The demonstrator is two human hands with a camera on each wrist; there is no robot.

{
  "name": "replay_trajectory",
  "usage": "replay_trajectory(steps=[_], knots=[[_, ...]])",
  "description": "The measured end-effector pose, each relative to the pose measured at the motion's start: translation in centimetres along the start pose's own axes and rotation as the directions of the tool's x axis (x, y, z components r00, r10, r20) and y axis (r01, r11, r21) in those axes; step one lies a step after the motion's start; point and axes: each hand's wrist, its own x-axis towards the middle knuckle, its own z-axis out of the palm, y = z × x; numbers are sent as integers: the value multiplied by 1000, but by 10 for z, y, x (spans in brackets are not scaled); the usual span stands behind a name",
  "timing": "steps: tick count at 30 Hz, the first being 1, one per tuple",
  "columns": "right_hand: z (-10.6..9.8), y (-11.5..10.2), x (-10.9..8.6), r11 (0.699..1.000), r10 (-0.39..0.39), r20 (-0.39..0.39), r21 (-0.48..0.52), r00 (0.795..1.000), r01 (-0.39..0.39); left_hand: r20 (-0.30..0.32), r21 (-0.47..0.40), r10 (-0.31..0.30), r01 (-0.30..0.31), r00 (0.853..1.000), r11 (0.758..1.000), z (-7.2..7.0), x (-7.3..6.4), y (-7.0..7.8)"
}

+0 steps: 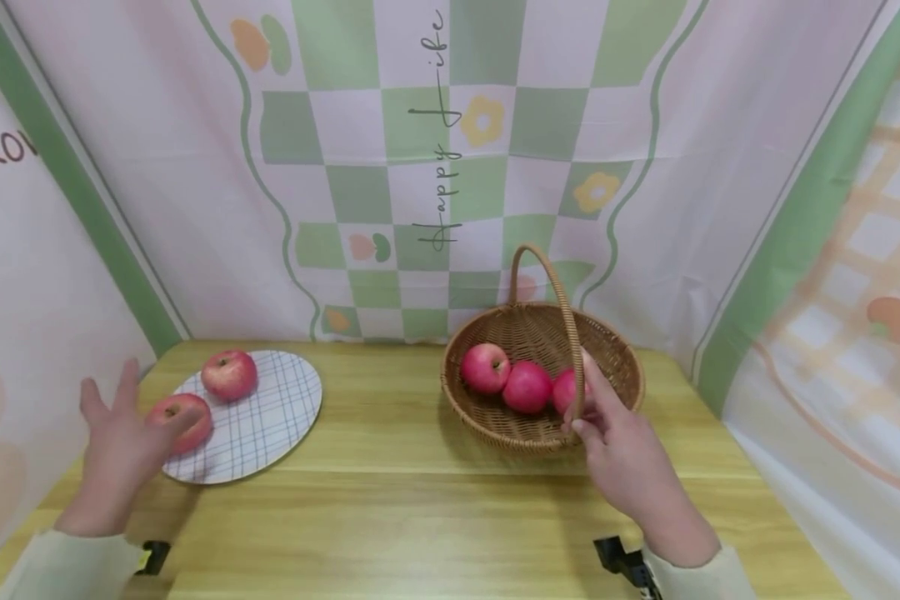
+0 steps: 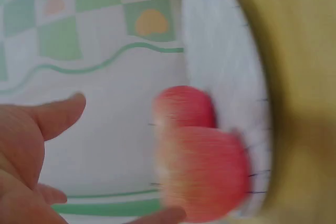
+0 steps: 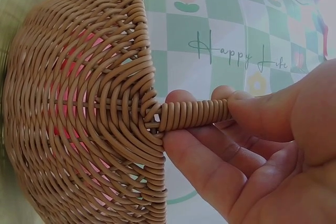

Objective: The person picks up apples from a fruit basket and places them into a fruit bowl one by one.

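Observation:
My right hand (image 1: 630, 454) grips the handle (image 3: 191, 115) of a brown wicker basket (image 1: 615, 358) near its lower front end, thumb on one side and fingers on the other. Inside the basket lie three red apples (image 1: 527, 387), one partly behind the handle and fingers. On the left, my left hand (image 1: 120, 454) is spread with fingers apart, holding nothing. It hovers beside a red apple (image 2: 207, 174) on a white checked plate (image 1: 273, 425), the thumb overlapping that apple in the head view. A second apple (image 1: 229, 375) sits farther back on the plate.
A wooden table (image 1: 390, 517) bears the plate at left and the basket at right. Behind it hangs a green and white checked curtain (image 1: 412, 192) with lettering. More patterned cloth (image 1: 832, 350) stands along the right side, and a white cloth (image 1: 37, 275) along the left.

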Motion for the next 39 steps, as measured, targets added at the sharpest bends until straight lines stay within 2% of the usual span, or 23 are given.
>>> replay_trajectory(steps=[3,6,8,10,12,14,18,21,25,26,28,29,32,39], knots=[[0,0,0,1000,7,3,4,1000,-7,-40,76,95,-92,995,993,-1,-2,22],[1,0,0,1000,-7,-4,1,1000,7,-47,103,175,-169,983,980,4,-4,48],[2,1,0,999,-36,-20,-9,999,36,-38,110,246,-240,969,964,12,-6,66],[5,1,0,996,-83,-41,-28,996,82,-21,93,324,-320,946,943,23,-8,82],[7,1,0,992,-123,-57,-41,991,121,4,75,403,-402,915,913,35,-9,96],[8,1,-1,987,-155,-68,-59,986,151,36,42,484,-485,874,873,50,-8,109],[9,-6,-2,990,-124,-24,-73,992,122,129,-39,585,-586,800,809,80,-7,132],[9,-11,-3,989,-120,7,-89,993,120,199,-97,629,-624,751,776,103,-6,150],[10,-10,-4,968,-225,-15,-114,974,222,269,-184,694,-672,668,718,137,-2,173],[11,-10,-4,961,-251,-22,-122,968,246,282,-207,712,-684,643,700,145,-1,179],[11,-9,-4,952,-286,-37,-128,958,279,309,-251,733,-692,606,677,161,2,188],[12,-9,-4,949,-295,-40,-128,955,288,321,-262,739,-694,592,670,167,4,192],[12,-10,-4,948,-297,-34,-128,954,291,346,-282,748,-698,566,658,182,7,203],[12,-12,-4,956,-275,-3,-111,961,273,402,-260,733,-699,549,666,203,13,217]])
